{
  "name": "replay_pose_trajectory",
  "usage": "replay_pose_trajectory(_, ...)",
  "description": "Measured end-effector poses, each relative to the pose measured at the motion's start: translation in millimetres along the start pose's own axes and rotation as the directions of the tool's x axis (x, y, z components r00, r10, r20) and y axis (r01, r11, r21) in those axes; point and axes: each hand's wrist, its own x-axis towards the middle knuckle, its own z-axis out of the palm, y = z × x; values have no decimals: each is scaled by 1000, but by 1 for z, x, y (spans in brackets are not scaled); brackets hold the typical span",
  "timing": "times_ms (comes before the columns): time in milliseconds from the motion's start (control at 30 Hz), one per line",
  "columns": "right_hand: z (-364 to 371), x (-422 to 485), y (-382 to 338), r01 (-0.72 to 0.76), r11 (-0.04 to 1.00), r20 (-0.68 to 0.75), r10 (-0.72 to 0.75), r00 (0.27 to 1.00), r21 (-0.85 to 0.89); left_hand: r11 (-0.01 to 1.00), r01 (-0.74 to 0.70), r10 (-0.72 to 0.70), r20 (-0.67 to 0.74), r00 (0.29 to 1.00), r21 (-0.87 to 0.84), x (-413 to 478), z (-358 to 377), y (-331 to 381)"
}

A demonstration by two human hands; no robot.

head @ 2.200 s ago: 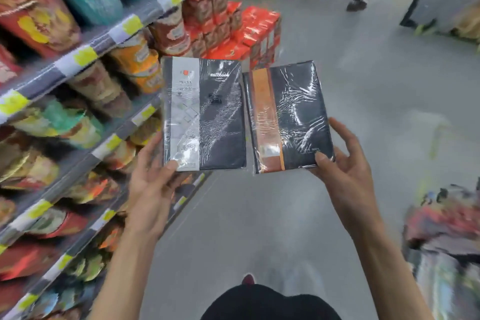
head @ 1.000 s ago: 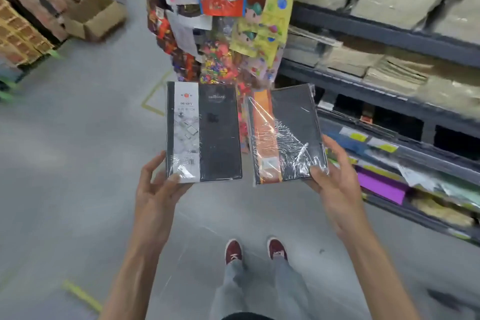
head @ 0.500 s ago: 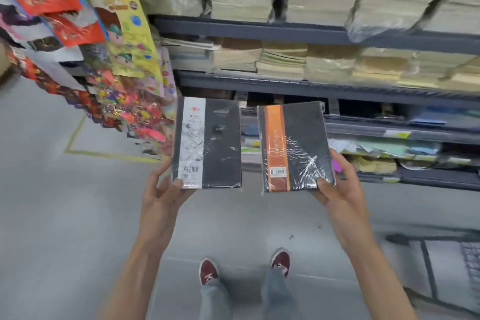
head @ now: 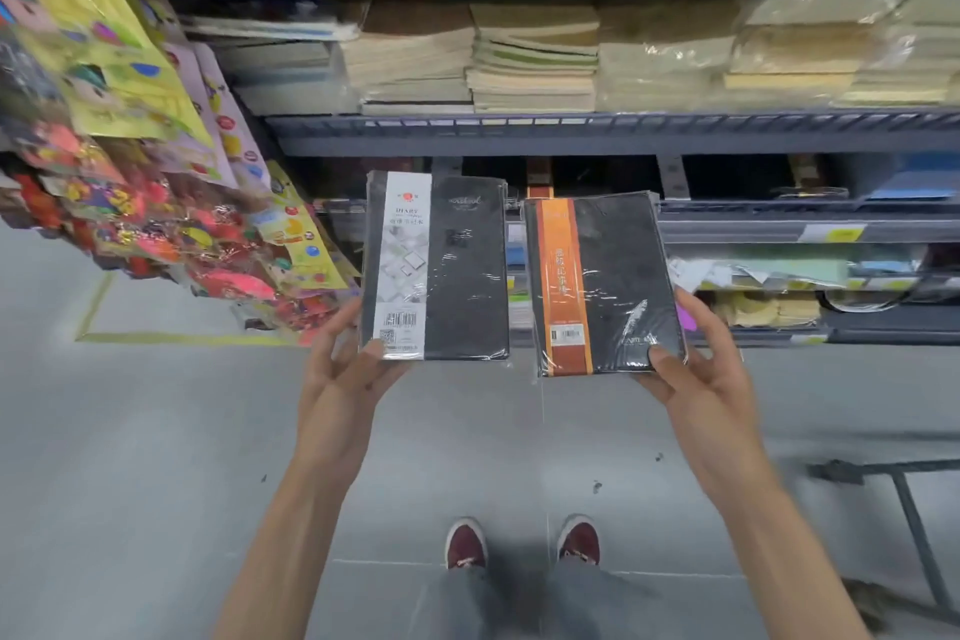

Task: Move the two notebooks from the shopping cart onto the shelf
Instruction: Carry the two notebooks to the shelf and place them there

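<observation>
Both forearms stretched forward. Left hand [head: 340,379] pinches white-banded notebook [head: 447,276] at its 7 o'clock corner, thumb on cover. Right hand [head: 701,379] pinches orange-banded notebook [head: 608,286] at its 5 o'clock corner. Notebooks side by side, narrow gap between, held in air before shelf [head: 571,133].

The person faces the shelf unit [head: 571,135] and holds two notebooks side by side, slightly apart, in front of its lower tiers. The left hand [head: 337,379] grips the bottom left corner of the left notebook [head: 436,270], and the right hand [head: 701,379] grips the bottom right corner of the right notebook [head: 602,286]. Stacks of booklets [head: 530,62] lie on the tier above and behind the notebooks, hanging packets [head: 156,203] fill the space left of the shelf unit, and a cart frame [head: 906,509] stands on the floor [head: 130,457] to the right of the person's shoes [head: 466,543].
</observation>
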Motion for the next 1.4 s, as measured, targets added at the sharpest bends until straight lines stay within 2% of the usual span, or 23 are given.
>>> replay_pose_trajectory(233, 7, 48, 57, 72, 997, -42, -71, 997, 41, 997, -53, 55, 43, 998, -50, 55, -6, -43)
replay_pose_trajectory(400, 5, 87, 99, 154, 985, -54, -150, 987, 77, 987, -145, 151, 98, 984, -62, 89, -3, -75)
replay_pose_trajectory(767, 0, 165, 152, 350, 917, -19, -353, 935, 190, 891, -397, 432, 141, 891, -220, 160, 6, -127)
replay_pose_trajectory(1400, 26, 206, 135, 408, 877, -21, -417, 909, 255, 847, -478, 509, 91, 856, -234, 216, 25, -115)
